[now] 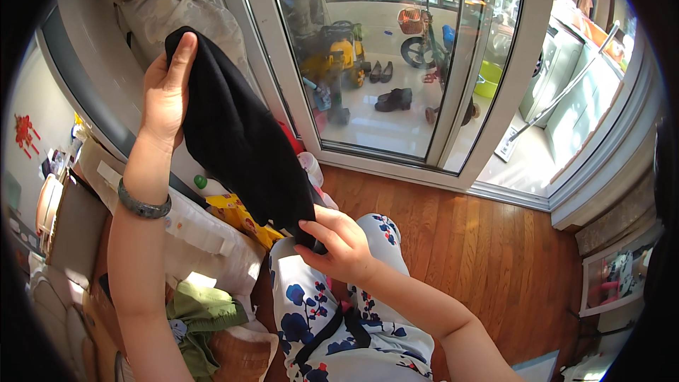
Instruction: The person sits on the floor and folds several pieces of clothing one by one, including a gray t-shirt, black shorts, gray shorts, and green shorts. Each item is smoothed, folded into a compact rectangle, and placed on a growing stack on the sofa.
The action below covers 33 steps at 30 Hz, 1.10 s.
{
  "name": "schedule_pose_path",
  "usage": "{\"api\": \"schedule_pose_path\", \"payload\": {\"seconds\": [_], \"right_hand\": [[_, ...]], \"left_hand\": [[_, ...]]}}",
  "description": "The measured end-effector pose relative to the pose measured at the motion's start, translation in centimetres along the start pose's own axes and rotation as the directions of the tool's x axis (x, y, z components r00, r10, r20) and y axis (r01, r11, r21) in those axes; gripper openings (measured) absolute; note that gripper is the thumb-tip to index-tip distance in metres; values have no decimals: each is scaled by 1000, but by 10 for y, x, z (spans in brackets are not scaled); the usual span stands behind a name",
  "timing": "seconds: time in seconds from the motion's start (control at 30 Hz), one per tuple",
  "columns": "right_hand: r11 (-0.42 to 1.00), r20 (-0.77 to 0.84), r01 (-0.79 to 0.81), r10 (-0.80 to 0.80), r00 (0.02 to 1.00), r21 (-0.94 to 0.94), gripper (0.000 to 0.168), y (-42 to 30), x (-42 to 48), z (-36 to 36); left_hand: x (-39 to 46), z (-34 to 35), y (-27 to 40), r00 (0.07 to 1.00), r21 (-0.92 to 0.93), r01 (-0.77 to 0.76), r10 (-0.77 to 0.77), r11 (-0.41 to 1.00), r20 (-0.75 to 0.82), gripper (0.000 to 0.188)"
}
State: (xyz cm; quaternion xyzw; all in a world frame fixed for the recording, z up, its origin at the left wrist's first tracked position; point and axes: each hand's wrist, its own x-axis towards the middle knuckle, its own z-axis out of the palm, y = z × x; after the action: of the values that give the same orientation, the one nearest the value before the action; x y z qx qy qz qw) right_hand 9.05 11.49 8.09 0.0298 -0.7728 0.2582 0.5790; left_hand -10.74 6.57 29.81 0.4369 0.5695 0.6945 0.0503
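A piece of black fabric (238,143), its kind not clear, stretches diagonally between my two hands. My left hand (168,95), raised at the upper left, grips its top end with the thumb on the near side. My right hand (337,244) pinches the lower end between thumb and fingers, just above my knees. A dark stone-like bangle (143,202) circles my left wrist. Floral-print trousers (307,297) cover my legs. A green garment (207,307) lies on the seat at the lower left.
A sliding glass door (371,167) stands ahead, with black shoes (393,100) and a small bicycle (432,53) beyond it. A flat mop (506,143) leans at the right opening. A yellow package (244,217) and a green-capped bottle (209,185) sit beside the fabric.
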Motion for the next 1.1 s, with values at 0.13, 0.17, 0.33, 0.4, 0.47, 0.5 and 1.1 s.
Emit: {"api": "schedule_pose_path", "payload": {"seconds": [0.13,0.17,0.33,0.4,0.47,0.5,1.1], "right_hand": [[995,-20,-65,63,998,-80,48,-6,-5,12],[991,-21,-78,76,997,-112,51,-4,-8,17],[974,-101,-73,53,994,-213,60,16,-14,36],[981,-152,-117,94,984,-151,58,20,-13,38],[981,-192,-154,130,973,-115,56,24,-11,39],[982,-216,-160,135,967,-103,56,28,-10,40],[973,-245,-221,232,941,72,64,43,10,34]], "left_hand": [[6,-1,-1,998,90,-54,56,994,-13,37],[7,0,-1,997,119,-66,69,991,-20,38],[2,23,12,983,97,-170,176,981,-55,37],[1,24,15,979,112,-191,197,975,-52,37],[3,21,16,978,117,-196,203,974,-55,37],[5,18,14,979,113,-189,197,975,-61,37],[11,7,5,992,-25,-100,98,995,-77,40]]}}
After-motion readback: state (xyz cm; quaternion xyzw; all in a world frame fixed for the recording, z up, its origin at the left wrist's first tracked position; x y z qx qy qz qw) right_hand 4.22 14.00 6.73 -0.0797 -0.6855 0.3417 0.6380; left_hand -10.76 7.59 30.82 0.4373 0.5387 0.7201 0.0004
